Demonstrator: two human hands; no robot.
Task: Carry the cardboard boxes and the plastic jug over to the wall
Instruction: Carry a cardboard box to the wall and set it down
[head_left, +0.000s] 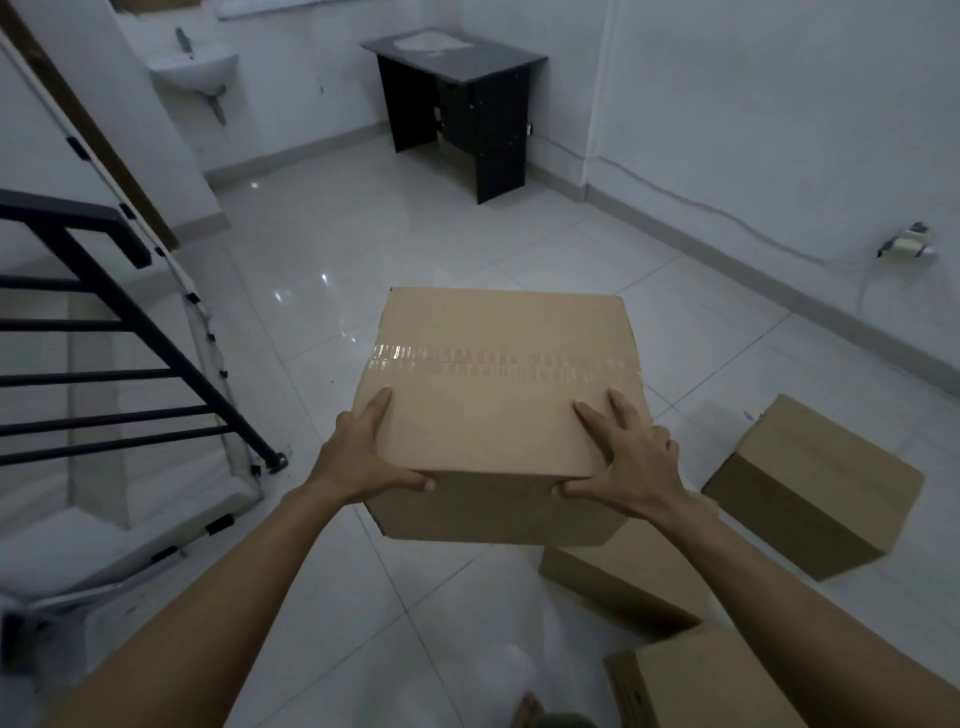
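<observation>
While the fingers (375, 413) of the left hand (358, 457) lay stretched over the top left corner of the taped cardboard box (498, 415), the thumb pressed against the near face just below the edge, so that corner was pinched between thumb and fingers. The right hand (631, 462) mirrored it: its fingers (592, 415) were spread flat on the lid near the right corner, and its thumb was tucked under the rim onto the front face, gripping the box from the other side. Both bare forearms reached forward from the bottom of the view.

A strip of clear tape (504, 364) ran across the lid, just beyond the fingertips. The box was held level in front of the person, over the pale tiled floor (322, 234), and its lower right corner hid part of a second box (623, 582) lying on the tiles. A third box (815, 488) sat tilted to the right of that one, and a fourth box (696, 686) showed at the bottom edge.

Farther out, the white wall (779, 130) ran along the right, well apart from the held box, with a cable and socket (906, 244) low on it. A black desk (457, 104) stood in the far corner, a small sink (195, 67) hung at the upper left, and a black stair railing (104, 332) filled the left side.
</observation>
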